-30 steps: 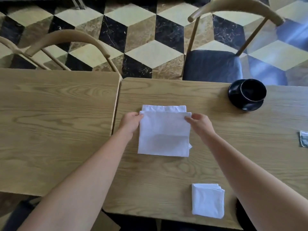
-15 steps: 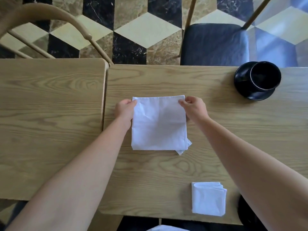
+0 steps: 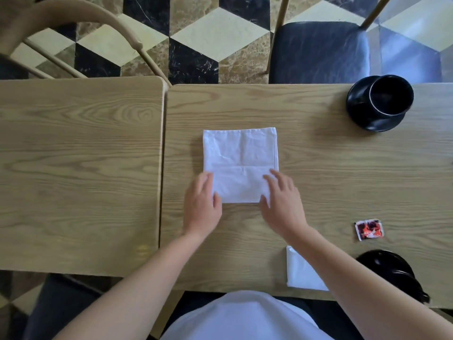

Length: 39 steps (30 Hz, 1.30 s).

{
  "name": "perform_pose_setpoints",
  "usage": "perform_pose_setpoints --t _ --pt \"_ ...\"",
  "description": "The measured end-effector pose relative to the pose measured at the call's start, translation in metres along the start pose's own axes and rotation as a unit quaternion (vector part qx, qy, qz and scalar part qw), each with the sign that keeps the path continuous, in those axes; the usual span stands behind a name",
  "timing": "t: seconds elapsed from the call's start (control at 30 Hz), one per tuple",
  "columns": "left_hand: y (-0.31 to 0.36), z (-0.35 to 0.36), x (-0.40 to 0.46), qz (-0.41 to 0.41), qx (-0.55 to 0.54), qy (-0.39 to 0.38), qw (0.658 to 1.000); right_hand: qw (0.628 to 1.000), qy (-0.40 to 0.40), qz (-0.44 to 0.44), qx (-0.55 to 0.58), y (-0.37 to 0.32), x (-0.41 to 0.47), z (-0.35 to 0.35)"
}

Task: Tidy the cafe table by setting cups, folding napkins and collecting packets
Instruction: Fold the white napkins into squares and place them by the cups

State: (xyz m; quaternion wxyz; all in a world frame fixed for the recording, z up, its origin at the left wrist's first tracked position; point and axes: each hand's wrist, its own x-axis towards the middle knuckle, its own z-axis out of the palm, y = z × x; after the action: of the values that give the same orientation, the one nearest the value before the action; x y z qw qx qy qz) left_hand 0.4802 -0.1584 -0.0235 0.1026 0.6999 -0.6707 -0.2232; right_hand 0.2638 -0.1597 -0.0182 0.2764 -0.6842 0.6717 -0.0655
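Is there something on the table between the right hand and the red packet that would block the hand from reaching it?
Nothing visible does. Bare table lies between the right hand and the red packet. The small folded napkin sits nearer the person, below that path.

plain white folded cloth napkin [image 3: 239,165]; glossy black cup [image 3: 389,98] on black saucer [image 3: 367,119]; red, black and white printed packet [image 3: 369,229]; pale oak-grain wooden table [image 3: 331,168]; floor [image 3: 196,33] in cream, tan and black cube pattern.

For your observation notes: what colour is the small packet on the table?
Red and black with white edges, head view.
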Motion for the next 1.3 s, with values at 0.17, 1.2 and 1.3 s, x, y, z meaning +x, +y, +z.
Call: perform_pose_setpoints --t 0.17,1.2,1.3 --pt "-0.006 0.019 -0.057 0.129 0.122 -0.129 0.976 0.978 -0.111 -0.13 -0.119 -0.017 -0.043 0.034" --pt "-0.004 0.03 -0.052 -0.22 -0.11 -0.01 0.969 0.996 0.012 0.063 0.07 0.022 -0.053 0.034" --pt "-0.001 0.026 -0.023 -0.43 -0.345 0.042 0.833 0.926 0.056 0.28 0.249 0.022 -0.035 0.021"
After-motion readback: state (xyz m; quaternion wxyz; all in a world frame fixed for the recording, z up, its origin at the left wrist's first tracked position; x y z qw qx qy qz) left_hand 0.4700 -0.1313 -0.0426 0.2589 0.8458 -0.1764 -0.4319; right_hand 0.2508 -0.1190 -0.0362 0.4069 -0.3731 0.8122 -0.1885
